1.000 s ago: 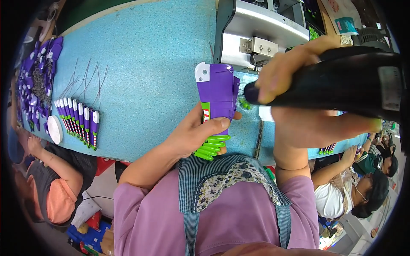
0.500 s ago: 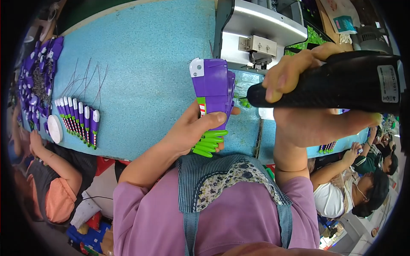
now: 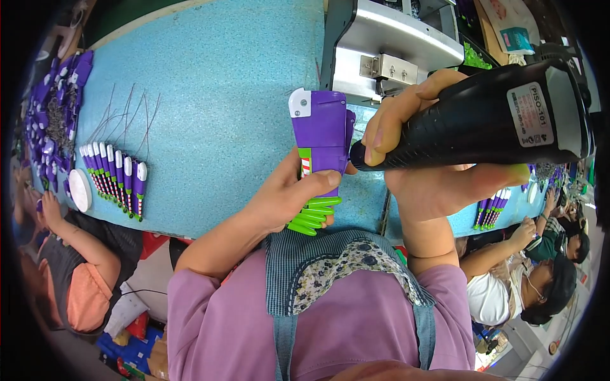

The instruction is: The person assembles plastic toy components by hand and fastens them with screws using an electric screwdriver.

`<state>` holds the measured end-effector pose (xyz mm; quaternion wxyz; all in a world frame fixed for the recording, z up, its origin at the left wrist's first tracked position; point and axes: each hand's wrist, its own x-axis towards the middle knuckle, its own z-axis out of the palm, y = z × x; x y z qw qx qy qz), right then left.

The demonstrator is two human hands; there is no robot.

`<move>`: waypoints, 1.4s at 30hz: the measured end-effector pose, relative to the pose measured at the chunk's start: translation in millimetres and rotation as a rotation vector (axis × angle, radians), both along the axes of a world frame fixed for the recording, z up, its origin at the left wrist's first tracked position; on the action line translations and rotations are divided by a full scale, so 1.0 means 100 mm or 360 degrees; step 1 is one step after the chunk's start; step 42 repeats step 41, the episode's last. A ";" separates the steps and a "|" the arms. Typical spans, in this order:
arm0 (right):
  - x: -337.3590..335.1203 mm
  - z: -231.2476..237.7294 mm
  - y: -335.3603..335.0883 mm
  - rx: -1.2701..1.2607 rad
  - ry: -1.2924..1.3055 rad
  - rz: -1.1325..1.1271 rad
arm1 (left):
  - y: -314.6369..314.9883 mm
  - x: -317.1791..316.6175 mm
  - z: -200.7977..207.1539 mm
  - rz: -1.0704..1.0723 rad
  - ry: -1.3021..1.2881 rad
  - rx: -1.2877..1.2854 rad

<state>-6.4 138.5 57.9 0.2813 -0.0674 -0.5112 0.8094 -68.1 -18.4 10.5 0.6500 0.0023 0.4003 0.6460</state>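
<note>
My left hand (image 3: 297, 187) grips a purple plastic toy arm (image 3: 321, 136) with a white corner piece, green and striped bands and bright green fingers at its lower end. Two screws show in the white corner. A black electric screwdriver (image 3: 470, 117) is held in my right hand (image 3: 416, 171), its narrow nose pointing left at the toy arm's right side. My palm and thumb lie below the tool and my other fingers curl over its top. The nose ends close beside the toy arm; whether its bit touches cannot be made out.
A metal machine (image 3: 387, 54) stands at the back. Several purple toy arms (image 3: 121, 178) with thin wires lie in a row at left, beside a white disc (image 3: 81, 190) and a purple heap (image 3: 54, 120). One co-worker (image 3: 76, 260) sits left, others (image 3: 508, 279) right.
The screwdriver and my right hand have moved left, bringing its nose up to the toy arm. The toy arm in my left hand has shifted slightly right.
</note>
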 end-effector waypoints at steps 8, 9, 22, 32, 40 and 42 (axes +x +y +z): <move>-0.01 0.15 -0.09 -0.0081 0.0024 -0.0131 | -0.06 -0.02 0.01 0.0028 0.0011 0.0064; 0.00 0.19 0.00 -0.0028 0.0170 0.0013 | -0.08 -0.03 0.01 0.0045 0.0005 0.0090; 0.20 -0.20 0.26 0.0271 0.0241 -0.0364 | -0.24 -0.58 -0.02 0.0335 0.0048 0.0082; 0.30 -0.41 0.18 0.0302 0.0007 -0.0591 | -0.27 -2.73 0.22 0.0665 0.1265 -0.0692; 0.23 -0.42 0.24 0.0291 0.0117 -0.0453 | 0.20 -4.56 -0.13 0.0981 0.1822 -0.0970; 0.24 -0.44 0.24 0.0254 0.0138 -0.0467 | 0.30 -4.61 -0.15 0.0963 0.1828 -0.0955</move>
